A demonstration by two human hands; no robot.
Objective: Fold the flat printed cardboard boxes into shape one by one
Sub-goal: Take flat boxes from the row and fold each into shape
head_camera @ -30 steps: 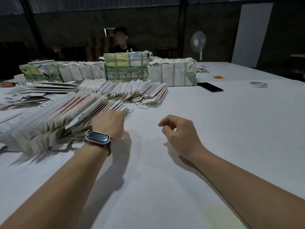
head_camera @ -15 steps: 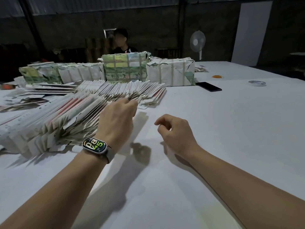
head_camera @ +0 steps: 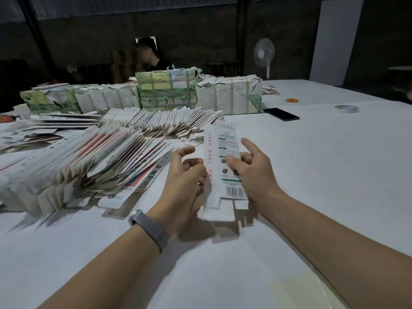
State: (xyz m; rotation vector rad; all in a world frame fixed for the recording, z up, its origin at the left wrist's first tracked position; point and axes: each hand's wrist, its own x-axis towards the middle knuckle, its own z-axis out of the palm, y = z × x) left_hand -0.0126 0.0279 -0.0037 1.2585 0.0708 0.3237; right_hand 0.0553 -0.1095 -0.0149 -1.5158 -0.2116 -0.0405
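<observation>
Hands meet on one flat box (head_camera: pixel 219 168): the left hand (head_camera: pixel 185 175) curls round its near left edge, the right hand (head_camera: pixel 249 168) pinches its right side, forefinger raised. Its long axis runs straight away, so both are equally near. Beyond lies the fanned stack (head_camera: pixel 89 161) at left, then wrapped bundles (head_camera: pixel 229 94), phone (head_camera: pixel 281 114) and tape roll (head_camera: pixel 347 108), none obstructing.

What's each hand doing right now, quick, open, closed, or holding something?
Left hand: holds the flat printed box by its left edge, fingers curled round it.
Right hand: pinches the same box on its right side, index finger sticking out.
</observation>
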